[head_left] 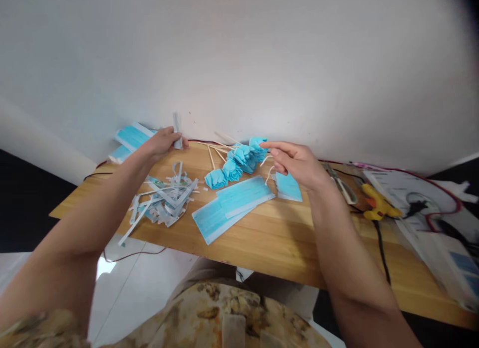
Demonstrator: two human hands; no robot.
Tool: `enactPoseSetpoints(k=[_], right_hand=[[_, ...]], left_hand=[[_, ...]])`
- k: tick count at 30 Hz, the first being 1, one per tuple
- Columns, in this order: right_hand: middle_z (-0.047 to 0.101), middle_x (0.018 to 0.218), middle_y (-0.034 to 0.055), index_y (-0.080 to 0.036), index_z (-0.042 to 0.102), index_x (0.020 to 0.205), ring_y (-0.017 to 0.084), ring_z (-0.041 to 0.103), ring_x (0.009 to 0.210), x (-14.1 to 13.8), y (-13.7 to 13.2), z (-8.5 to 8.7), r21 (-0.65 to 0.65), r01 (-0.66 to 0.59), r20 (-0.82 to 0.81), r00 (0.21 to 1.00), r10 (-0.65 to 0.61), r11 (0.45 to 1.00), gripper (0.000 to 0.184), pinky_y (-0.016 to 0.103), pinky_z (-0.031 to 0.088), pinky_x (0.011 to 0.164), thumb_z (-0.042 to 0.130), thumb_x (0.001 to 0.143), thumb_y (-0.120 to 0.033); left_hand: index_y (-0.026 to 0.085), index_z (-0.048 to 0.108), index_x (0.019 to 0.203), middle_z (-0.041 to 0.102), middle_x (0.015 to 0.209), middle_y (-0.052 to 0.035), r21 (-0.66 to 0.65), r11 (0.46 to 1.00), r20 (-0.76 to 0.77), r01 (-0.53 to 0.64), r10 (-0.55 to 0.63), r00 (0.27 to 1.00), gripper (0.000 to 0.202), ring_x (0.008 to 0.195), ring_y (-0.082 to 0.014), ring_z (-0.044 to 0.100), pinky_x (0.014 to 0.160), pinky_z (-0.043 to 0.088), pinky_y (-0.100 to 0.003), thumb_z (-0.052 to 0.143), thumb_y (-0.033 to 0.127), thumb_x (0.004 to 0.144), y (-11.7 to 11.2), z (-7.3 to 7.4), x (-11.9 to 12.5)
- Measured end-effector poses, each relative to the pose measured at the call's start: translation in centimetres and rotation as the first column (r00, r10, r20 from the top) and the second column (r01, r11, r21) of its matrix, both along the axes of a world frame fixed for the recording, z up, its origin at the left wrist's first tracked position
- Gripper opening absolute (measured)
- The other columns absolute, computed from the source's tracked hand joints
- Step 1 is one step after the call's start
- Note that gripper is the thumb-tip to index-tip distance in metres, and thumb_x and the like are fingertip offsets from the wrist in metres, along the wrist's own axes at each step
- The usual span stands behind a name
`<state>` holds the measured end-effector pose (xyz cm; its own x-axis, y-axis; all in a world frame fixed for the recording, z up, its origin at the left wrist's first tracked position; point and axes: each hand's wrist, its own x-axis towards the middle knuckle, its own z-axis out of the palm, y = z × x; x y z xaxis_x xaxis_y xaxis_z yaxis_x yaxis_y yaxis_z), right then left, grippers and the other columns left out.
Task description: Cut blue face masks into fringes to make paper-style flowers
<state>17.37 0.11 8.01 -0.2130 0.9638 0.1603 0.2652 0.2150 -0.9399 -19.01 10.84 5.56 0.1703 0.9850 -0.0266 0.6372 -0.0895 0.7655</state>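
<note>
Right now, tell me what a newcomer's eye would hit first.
Blue roses cluster at centre, beside the right hand. The left hand pinches a white strip upright by the wall, behind a scrap pile. A yellow glue gun lies far right.

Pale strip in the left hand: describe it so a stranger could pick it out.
Start at the wooden table against the white wall, back left. There the left hand pinches a pale strip. Unlike the cut strips heaped flat below, it stands upright.
</note>
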Motion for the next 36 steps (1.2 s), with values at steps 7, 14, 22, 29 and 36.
enactPoseSetpoints(k=[7, 14, 22, 29, 36], right_hand=[[0.040, 0.056, -0.0057, -0.022, 0.070, 0.123, 0.009, 0.038, 0.051, -1.2, -0.6, 1.4, 0.029, -0.095, -0.028, 0.995, 0.096, 0.995, 0.036, 0.023, 0.033, 0.049, 0.059, 0.095, -0.040], [0.040, 0.055, -0.0064, -0.022, 0.069, 0.122, 0.008, 0.040, 0.051, -2.2, -2.2, 2.0, 0.039, -0.233, 0.019, 0.972, 0.232, 0.972, 0.031, 0.022, 0.036, 0.052, 0.053, 0.099, -0.036], [0.051, 0.057, -0.0061, -0.018, 0.068, 0.124, 0.008, 0.049, 0.054, -3.5, -2.5, 1.7, 0.037, -0.352, 0.139, 0.929, 0.344, 0.935, 0.031, 0.020, 0.040, 0.053, 0.049, 0.099, -0.024], [0.070, 0.076, 0.0008, -0.018, 0.068, 0.123, 0.010, 0.063, 0.066, -0.8, -0.1, 0.7, -0.012, -0.262, -0.031, 0.965, 0.262, 0.965, 0.032, 0.021, 0.050, 0.060, 0.057, 0.094, -0.026], [0.077, 0.086, 0.0045, -0.016, 0.073, 0.112, 0.016, 0.070, 0.079, 0.2, 2.9, -2.7, -0.083, -0.178, -0.138, 0.977, 0.166, 0.981, 0.034, 0.028, 0.056, 0.071, 0.071, 0.080, -0.026]], left_hand=[[0.021, 0.044, 0.081, 0.037, 0.068, 0.0042, -0.267, 0.894, 0.759, 0.361, -0.036, 0.650, 0.020, 0.056, -0.0075, 0.037, 0.057, 0.041, -0.022, 0.059, 0.030, 0.090, -9.4, 0.9, 9.1], [0.019, 0.049, 0.096, 0.036, 0.066, 0.0063, -0.313, 0.814, 0.781, 0.490, -0.073, 0.620, 0.022, 0.053, -0.0062, 0.030, 0.051, 0.031, -0.020, 0.065, 0.030, 0.086, -11.3, -1.5, 14.5], [0.020, 0.053, 0.082, 0.052, 0.072, 0.0004, 0.053, 0.902, 0.205, 0.429, -0.430, 0.879, 0.016, 0.066, -0.0136, 0.049, 0.058, 0.036, -0.027, 0.058, 0.032, 0.090, -11.5, -3.1, 16.7], [0.019, 0.056, 0.070, 0.052, 0.066, -0.0006, 0.079, 0.789, 0.029, 0.609, -0.612, 0.790, 0.029, 0.061, -0.0139, 0.045, 0.057, 0.031, -0.028, 0.058, 0.040, 0.090, -12.8, -2.5, 16.0], [0.017, 0.062, 0.091, 0.042, 0.061, 0.0041, -0.072, 0.829, 0.534, 0.555, -0.438, 0.723, 0.035, 0.051, -0.0093, 0.038, 0.049, 0.032, -0.024, 0.065, 0.052, 0.086, -11.9, -0.3, 13.8]])
